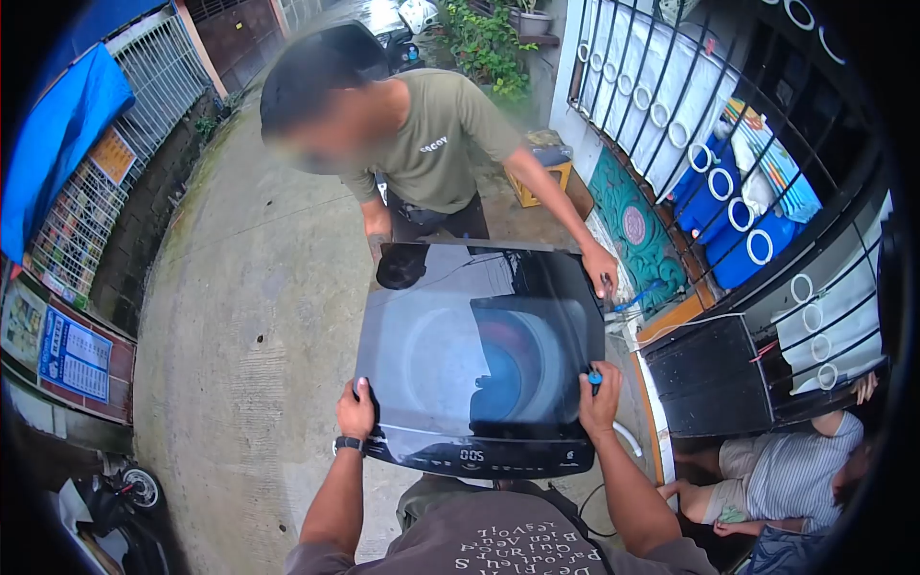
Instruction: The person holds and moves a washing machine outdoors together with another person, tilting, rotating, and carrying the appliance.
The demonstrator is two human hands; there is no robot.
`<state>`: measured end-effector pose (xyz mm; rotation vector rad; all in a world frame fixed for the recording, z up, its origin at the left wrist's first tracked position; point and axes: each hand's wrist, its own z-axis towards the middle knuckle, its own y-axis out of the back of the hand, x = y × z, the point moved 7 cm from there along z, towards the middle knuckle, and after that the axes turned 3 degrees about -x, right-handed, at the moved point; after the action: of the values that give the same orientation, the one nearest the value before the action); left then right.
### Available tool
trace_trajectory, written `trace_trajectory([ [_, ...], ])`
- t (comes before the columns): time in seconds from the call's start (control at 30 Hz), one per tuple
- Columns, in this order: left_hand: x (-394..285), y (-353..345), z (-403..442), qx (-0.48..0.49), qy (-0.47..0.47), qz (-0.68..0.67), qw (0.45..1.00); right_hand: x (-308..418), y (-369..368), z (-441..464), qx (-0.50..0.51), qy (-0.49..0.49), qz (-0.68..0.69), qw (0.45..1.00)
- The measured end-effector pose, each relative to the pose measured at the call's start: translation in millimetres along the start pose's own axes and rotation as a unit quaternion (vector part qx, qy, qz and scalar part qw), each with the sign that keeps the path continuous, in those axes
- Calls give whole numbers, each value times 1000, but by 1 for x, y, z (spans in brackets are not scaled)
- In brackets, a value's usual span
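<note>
A dark top-load washing machine [441, 340] stands in front of me, its glass lid down and its panel lit with digits. My left hand [356, 410] is closed on the machine's front left edge. At the right edge, my right hand [599, 398] is closed against the side, with a small blue-and-black handled tool [595, 378] in its grip; the tool's other end is hidden. Across the machine, a person in a green shirt [446, 144] leans over it. That person's hand [601, 268] is at the far right corner with a small object I cannot make out.
A pale hose [628, 439] curves out at the machine's right. Beside it are a dark panel [704, 388] and a barred window with blue barrels [733, 206]. Another person in a striped shirt [800, 474] sits at lower right. A yellow crate [546, 182] stands behind.
</note>
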<state>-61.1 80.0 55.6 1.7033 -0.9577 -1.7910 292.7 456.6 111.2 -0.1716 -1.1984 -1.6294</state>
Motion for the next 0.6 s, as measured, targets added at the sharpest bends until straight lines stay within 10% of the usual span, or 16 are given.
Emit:
trace_trajectory([
  [0.47,14,-11,8,4,8,4,1000,-3,6,5,1,28,31,999],
  [0.6,-53,20,-9,-96,-200,24,975,-2,9,0,-5,38,29,999],
])
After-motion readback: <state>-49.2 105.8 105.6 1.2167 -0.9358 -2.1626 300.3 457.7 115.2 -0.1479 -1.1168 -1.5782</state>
